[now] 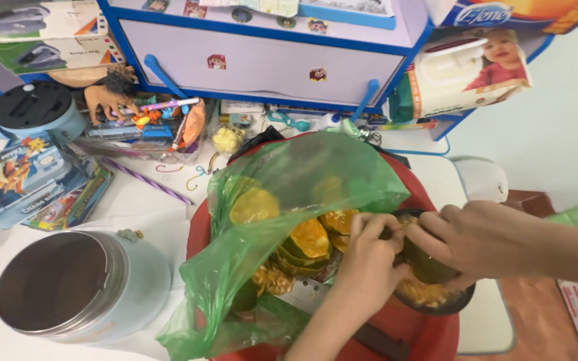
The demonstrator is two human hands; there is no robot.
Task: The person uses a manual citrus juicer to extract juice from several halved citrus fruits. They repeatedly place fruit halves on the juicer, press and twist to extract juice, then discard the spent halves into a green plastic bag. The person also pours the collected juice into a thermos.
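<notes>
A green plastic bag (282, 200) lies open over a red basin (429, 334); inside it are several chunks of pumpkin (309, 237) with orange flesh and dark green rind. My left hand (369, 261) comes up from the bottom edge, fingers pinched at the top of a dark green pumpkin piece (429, 271). My right hand (483, 237) reaches in from the right and grips that same piece from the other side. Under the piece sits a dark bowl (466, 301) holding stringy orange pulp. A flat metal blade (306, 294) shows beneath the bag's edge.
An open pale blue steel-lined pot (81, 287) stands at the lower left. Behind are toy boxes (15, 177), a lion figure (112, 90), a blue-trimmed drawer unit (262, 63), a pack of wipes (466, 73) and a white stool (483, 177).
</notes>
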